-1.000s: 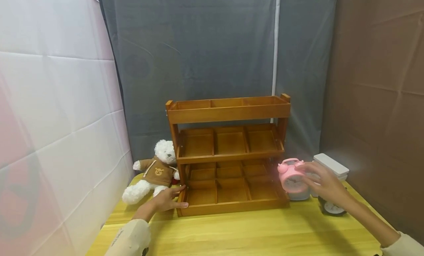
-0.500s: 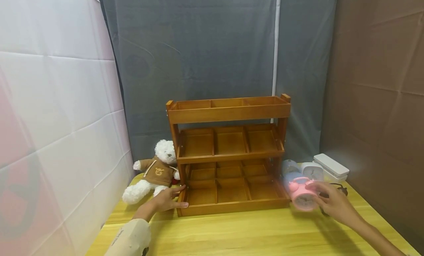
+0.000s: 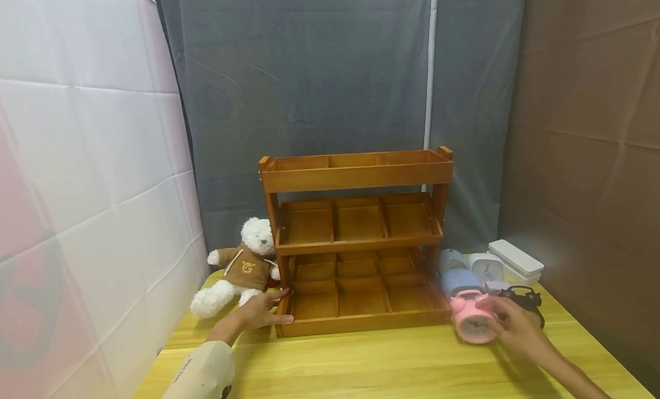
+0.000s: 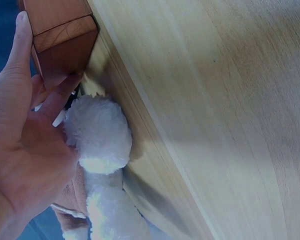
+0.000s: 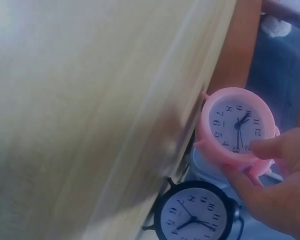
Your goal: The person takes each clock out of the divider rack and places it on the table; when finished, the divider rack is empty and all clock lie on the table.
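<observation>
My right hand (image 3: pixel 515 325) pinches a pink twin-bell alarm clock (image 3: pixel 469 312) beside the right front corner of a brown wooden rack (image 3: pixel 361 324). In the right wrist view, thumb and finger hold the pink clock (image 5: pixel 237 125) by its bell side, and its dial shows fully. A black alarm clock (image 3: pixel 527 300) stands just behind this hand, its dial hidden in the head view. My left hand (image 3: pixel 256 312) grips the rack's lower left front corner, thumb on the front. Close under the left palm in the left wrist view is a white plush paw (image 4: pixel 100 132).
A white teddy bear (image 3: pixel 247 267) in a brown hoodie leans by the rack's left side. Right of the rack stand a blue clock (image 3: pixel 460 280), another bluish round clock (image 3: pixel 451 259), a white clock (image 3: pixel 487 266) and a white box (image 3: pixel 515 257). Cloth walls surround the wooden table (image 3: pixel 361 370).
My right hand has brought the pink clock down and toward the front, from before the blue clock to near the tabletop. The left hand stays on the rack.
</observation>
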Demonstrator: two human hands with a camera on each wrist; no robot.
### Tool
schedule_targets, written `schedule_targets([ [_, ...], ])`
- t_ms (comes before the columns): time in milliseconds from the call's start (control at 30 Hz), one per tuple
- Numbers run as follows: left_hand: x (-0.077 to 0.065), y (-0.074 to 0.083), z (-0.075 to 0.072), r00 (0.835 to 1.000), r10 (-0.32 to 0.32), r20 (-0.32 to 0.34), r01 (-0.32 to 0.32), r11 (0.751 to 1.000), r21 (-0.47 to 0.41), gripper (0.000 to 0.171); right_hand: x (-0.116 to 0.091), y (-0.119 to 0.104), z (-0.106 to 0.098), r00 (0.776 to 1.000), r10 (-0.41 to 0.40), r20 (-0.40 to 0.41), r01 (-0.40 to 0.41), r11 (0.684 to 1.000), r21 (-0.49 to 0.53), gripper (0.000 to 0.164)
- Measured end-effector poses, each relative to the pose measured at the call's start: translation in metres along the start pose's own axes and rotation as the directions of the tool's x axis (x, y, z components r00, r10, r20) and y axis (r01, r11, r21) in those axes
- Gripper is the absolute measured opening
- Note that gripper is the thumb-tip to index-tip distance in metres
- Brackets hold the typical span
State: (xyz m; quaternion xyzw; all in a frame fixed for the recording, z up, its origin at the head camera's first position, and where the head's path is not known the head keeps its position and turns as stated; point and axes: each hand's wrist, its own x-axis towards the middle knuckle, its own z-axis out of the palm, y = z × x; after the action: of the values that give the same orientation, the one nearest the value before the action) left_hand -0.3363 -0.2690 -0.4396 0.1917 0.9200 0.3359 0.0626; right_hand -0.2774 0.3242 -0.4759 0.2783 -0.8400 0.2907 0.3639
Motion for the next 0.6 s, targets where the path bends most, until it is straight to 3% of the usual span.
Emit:
schedule_targets([
  [333,0.0017,-0.0015,0.0001,1.0,0.008,-0.007,-0.008,1.0,0.006,0.088,-0.0039,0.0035,-0.0005,0.992,0.113,0.063,-0.12,0.986,0.115,0.044],
  [600,-0.0004,-0.0007,0.0009,1.0,0.005,-0.017,-0.004,1.0,0.024,0.087,-0.0035,0.0018,0.0014,0.991,0.12,0.055,-0.123,0.991,0.055,0.043],
])
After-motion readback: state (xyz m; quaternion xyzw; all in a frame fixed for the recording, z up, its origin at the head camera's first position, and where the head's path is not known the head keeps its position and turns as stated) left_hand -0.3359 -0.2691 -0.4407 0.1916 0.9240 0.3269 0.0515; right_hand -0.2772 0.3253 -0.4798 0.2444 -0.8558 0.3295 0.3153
